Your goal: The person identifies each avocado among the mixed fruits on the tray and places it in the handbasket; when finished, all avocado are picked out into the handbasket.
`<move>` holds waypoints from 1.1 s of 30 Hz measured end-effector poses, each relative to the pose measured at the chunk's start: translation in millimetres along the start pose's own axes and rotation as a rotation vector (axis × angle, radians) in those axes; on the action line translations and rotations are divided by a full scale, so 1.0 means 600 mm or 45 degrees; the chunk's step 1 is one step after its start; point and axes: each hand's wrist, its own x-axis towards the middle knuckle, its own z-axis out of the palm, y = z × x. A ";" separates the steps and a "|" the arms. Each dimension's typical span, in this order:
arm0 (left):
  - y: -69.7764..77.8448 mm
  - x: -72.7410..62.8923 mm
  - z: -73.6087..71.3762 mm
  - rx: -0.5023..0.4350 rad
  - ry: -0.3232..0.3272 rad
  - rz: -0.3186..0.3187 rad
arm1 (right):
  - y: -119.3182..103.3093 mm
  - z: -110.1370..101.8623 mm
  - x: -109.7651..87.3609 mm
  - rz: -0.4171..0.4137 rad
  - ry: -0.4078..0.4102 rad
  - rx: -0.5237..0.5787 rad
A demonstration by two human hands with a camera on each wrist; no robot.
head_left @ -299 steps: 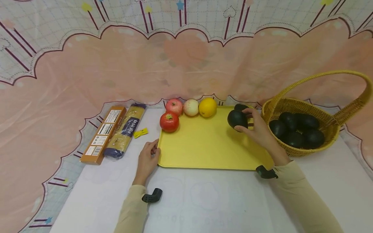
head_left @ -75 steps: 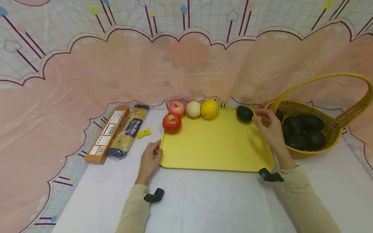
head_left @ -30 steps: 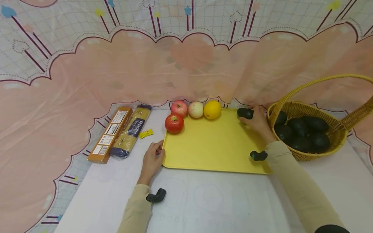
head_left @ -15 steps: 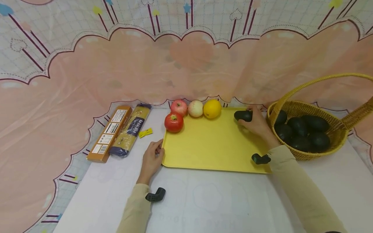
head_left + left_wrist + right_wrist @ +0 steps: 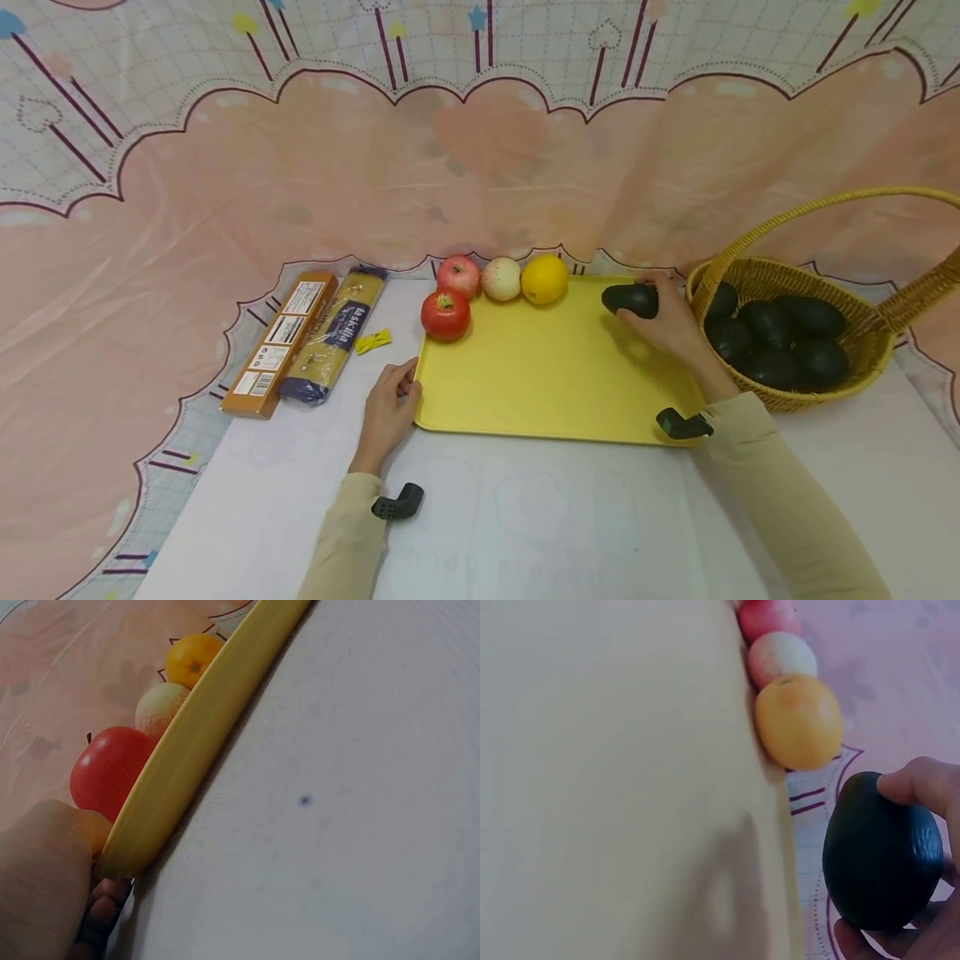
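My right hand (image 5: 666,321) holds a dark avocado (image 5: 628,300) between thumb and fingers over the far right part of the yellow tray (image 5: 540,375). The avocado looks lifted, with a shadow on the tray below it. In the right wrist view the thumb lies on one side of the avocado (image 5: 881,855) and the fingers curl round the other. My left hand (image 5: 387,414) grips the tray's left edge near its front corner, the thumb at the rim and curled fingers beneath it in the left wrist view.
A red tomato (image 5: 446,314), a pink apple (image 5: 458,276), a pale apple-like fruit (image 5: 501,279) and an orange (image 5: 544,279) sit along the tray's back left. Right stands a wicker basket (image 5: 862,362) of avocados with a tall handle. Left lie an orange-brown box (image 5: 279,346), a pasta packet (image 5: 333,337) and a yellow wrapper (image 5: 372,341).
Ten seconds ago my right hand held one avocado with another behind it. It later stood apart from the remaining one, then took hold of it and raised it slightly. My left hand stays put.
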 end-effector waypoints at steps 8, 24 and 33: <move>0.005 0.000 -0.002 -0.011 -0.015 -0.028 | -0.016 -0.010 -0.026 -0.003 -0.016 0.017; 0.004 -0.003 -0.001 -0.004 0.010 -0.034 | -0.036 -0.045 -0.085 -0.015 -0.005 -0.023; 0.004 -0.002 -0.003 -0.008 -0.013 -0.030 | -0.028 -0.075 -0.117 -0.046 0.064 -0.069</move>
